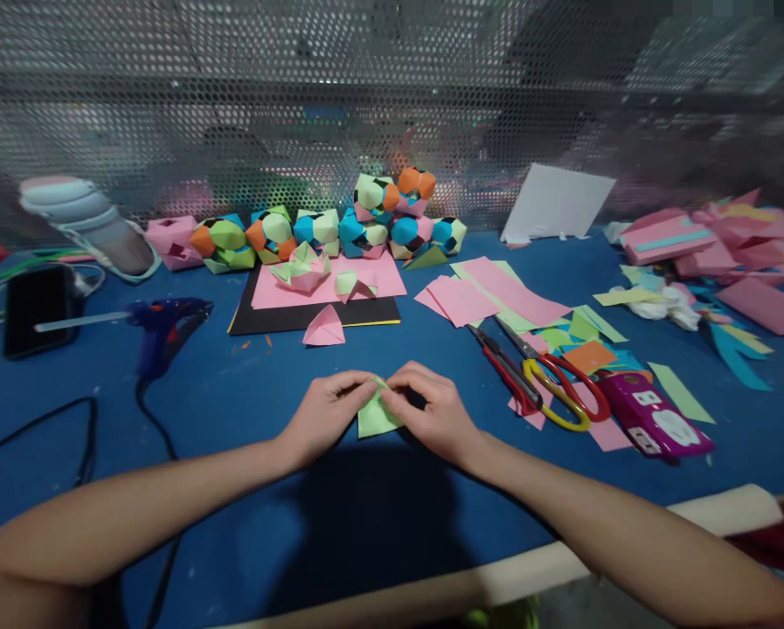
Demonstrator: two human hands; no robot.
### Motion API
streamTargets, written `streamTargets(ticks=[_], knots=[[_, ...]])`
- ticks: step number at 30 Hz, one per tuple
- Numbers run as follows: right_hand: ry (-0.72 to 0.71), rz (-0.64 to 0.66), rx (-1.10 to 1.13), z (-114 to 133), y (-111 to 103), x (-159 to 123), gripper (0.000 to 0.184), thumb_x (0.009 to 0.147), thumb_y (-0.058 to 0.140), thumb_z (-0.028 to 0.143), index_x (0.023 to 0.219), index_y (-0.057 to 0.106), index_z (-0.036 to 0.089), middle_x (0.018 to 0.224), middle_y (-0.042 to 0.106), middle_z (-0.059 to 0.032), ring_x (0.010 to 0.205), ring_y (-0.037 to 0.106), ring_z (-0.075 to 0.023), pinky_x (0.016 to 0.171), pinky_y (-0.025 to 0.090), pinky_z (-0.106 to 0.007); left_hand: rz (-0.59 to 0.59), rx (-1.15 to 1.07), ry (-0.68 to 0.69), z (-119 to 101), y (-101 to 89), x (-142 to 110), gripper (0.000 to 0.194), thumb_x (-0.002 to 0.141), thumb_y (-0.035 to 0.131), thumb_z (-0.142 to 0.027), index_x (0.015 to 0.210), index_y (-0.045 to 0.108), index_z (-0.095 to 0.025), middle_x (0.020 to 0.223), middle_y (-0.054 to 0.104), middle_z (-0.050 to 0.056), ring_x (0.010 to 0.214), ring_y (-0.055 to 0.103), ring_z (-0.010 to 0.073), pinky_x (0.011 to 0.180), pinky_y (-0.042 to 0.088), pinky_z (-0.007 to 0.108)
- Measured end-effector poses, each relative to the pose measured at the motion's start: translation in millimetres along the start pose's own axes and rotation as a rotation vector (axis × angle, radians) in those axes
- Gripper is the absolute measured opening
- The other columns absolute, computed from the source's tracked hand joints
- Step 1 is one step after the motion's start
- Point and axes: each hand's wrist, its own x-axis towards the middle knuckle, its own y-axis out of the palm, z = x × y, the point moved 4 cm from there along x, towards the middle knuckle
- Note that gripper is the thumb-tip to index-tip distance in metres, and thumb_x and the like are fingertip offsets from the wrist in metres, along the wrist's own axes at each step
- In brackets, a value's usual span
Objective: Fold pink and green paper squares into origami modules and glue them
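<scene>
One green paper (377, 421), and left hand (326, 412) and right hand (434, 409) pinch its far end, near part showing between them!

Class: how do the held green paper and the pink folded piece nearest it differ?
The left hand and right hand grip the green paper; the pink piece sits untouched. The green paper has a squared corner; the pink piece rises to a point. Both are paper.
</scene>
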Motion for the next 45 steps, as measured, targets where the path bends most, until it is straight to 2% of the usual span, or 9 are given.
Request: streamTargets(ticks=[7,13,18,23,27,32,37,41,45], knots=[[0.010,-0.027,-0.004,2,-5,2,0.021,0.085,0.049,0.022,0.069,0.060,0.018,0.066,0.059,-0.0032,0.062,0.054,-0.0130,0.061,0.043,-0.027,0.040,0.010,0.014,-2,2.0,-4,0.029,0.081,0.054,-0.037,0.093,0.072,-0.019,0.098,0.072,0.004,0.092,0.062,0.0203,0.083,0.046,0.028],[-0.035,0.018,-0.015,-2,-2,1,0.021,0.085,0.049,0.020,0.068,0.061,0.017,0.066,0.059,-0.0037,0.064,0.054,-0.0130,0.061,0.043,-0.026,0.040,0.089,0.035,-1,-1.3,-1,0.028,0.083,0.050,-0.036,0.082,0.071,-0.018,0.082,0.070,0.001,0.079,0.060,0.0170,0.072,0.044,0.022],[-0.049,0.062,0.017,-5,0,2,0.019,0.087,0.049,0.018,0.070,0.059,0.016,0.068,0.058,-0.0041,0.066,0.054,-0.0127,0.062,0.043,-0.025,0.023,0.119,-0.016,-3,-0.6,3,0.023,0.079,0.051,-0.031,0.069,0.066,-0.017,0.070,0.065,0.000,0.070,0.056,0.0148,0.063,0.042,0.021],[-0.002,0.105,0.057,-6,-3,3,0.017,0.088,0.049,0.021,0.073,0.056,0.017,0.068,0.053,-0.0020,0.064,0.049,-0.0113,0.059,0.040,-0.024,0.046,0.155,0.018,-5,0.8,7,0.021,0.077,0.053,-0.029,0.065,0.065,-0.016,0.062,0.062,0.000,0.060,0.052,0.0125,0.056,0.039,0.021],[0.048,0.085,0.095,-5,-7,4,0.018,0.087,0.050,0.019,0.070,0.054,0.017,0.067,0.052,-0.0014,0.062,0.048,-0.0107,0.057,0.038,-0.023,0.087,0.159,0.087,-3,2.6,6,0.023,0.079,0.055,-0.032,0.071,0.068,-0.015,0.066,0.066,0.003,0.061,0.054,0.0129,0.056,0.041,0.022],[0.066,-0.018,0.102,-6,-11,7,0.021,0.086,0.051,0.019,0.066,0.053,0.017,0.064,0.053,-0.0005,0.062,0.049,-0.0109,0.059,0.040,-0.024,0.113,0.103,0.108,-5,3.7,5,0.024,0.083,0.052,-0.032,0.088,0.070,-0.017,0.081,0.071,0.003,0.074,0.061,0.0149,0.066,0.047,0.022],[0.091,-0.041,0.095,-11,-7,7,0.012,0.084,0.055,0.018,0.073,0.059,0.015,0.070,0.056,-0.0015,0.063,0.051,-0.0102,0.059,0.041,-0.023,0.038,0.160,0.019,-1,1.6,8,0.022,0.082,0.052,-0.031,0.079,0.070,-0.018,0.078,0.071,0.001,0.073,0.062,0.0139,0.064,0.047,0.020],[0.043,-0.043,0.116,-10,-6,6,0.008,0.081,0.062,0.021,0.084,0.062,0.014,0.073,0.056,-0.0023,0.062,0.050,-0.0095,0.057,0.042,-0.022,0.068,0.179,0.102,-2,4.3,7,0.021,0.082,0.053,-0.029,0.078,0.070,-0.017,0.073,0.070,0.000,0.065,0.059,0.0113,0.058,0.044,0.018],[-0.027,-0.012,0.106,-5,-8,6,0.010,0.085,0.055,0.016,0.077,0.061,0.014,0.072,0.059,-0.0032,0.067,0.054,-0.0107,0.062,0.044,-0.023,0.079,0.212,0.164,-4,5.6,6,0.023,0.082,0.052,-0.030,0.075,0.068,-0.015,0.065,0.066,0.001,0.058,0.054,0.0102,0.053,0.041,0.018]])
